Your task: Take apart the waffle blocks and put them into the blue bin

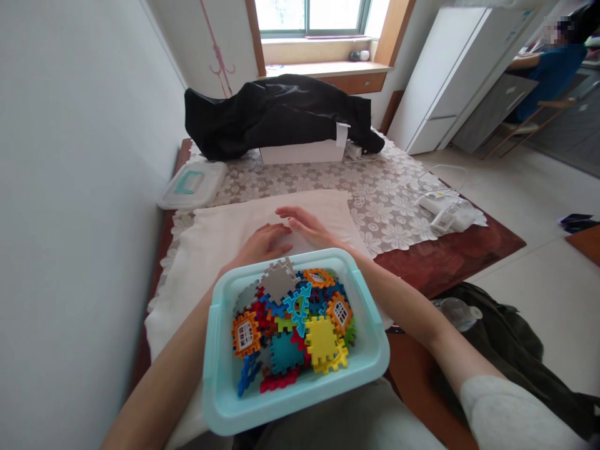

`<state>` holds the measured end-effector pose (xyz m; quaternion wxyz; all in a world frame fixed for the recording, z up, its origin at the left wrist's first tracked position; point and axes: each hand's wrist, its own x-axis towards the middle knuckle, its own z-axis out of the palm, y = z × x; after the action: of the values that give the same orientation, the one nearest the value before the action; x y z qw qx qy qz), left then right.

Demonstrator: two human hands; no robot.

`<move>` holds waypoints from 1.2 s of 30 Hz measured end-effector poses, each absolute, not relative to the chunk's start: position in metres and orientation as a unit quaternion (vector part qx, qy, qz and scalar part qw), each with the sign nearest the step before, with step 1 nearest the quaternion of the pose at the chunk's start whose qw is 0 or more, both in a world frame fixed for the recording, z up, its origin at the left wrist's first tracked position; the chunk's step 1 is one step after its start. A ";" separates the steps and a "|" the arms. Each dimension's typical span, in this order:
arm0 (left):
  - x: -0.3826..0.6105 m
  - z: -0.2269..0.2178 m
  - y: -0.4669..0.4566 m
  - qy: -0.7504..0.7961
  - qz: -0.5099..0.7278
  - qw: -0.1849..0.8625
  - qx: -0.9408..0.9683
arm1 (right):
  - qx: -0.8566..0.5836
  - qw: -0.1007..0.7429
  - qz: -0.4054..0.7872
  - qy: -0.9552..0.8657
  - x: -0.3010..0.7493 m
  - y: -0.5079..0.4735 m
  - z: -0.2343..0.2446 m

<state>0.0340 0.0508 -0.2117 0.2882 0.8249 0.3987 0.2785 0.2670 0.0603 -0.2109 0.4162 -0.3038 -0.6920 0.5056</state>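
Observation:
My left hand (265,242) lies on a white cloth (220,234), palm down with fingers stretched out. Close beside it, my right hand (305,226) rests sideways, fingers extended and holding nothing. Between my forearms, near my body, stands a light-blue plastic bin (216,350). It is filled with interlocking building tiles, among them a grey tile (279,280), a yellow tile (321,337), a teal tile (285,352) and an orange window tile (246,334). The lower tiles are hidden under the upper ones.
A translucent lid (206,181) lies at the left on the lace tablecloth (300,178). Black fabric (281,112) covers a white box (302,153) at the back. White cables and a packet (445,209) sit right. A person (553,75) sits beyond the fridge (435,75).

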 end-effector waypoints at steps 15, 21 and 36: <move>0.029 -0.214 0.055 0.389 0.268 0.277 0.837 | 0.040 0.156 0.686 -0.710 0.307 0.049 -0.137; 0.029 -0.222 0.058 0.403 0.281 0.259 0.832 | 0.013 0.131 0.636 -0.760 0.303 0.040 -0.138; 0.028 -0.225 0.059 0.411 0.278 0.263 0.827 | -0.071 0.180 0.510 -0.838 0.309 0.016 -0.112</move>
<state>0.0277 0.0588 -0.2246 0.2630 0.8273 0.4111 0.2784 0.3089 0.0162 -0.1119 0.1797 -0.0714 -0.8380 0.5103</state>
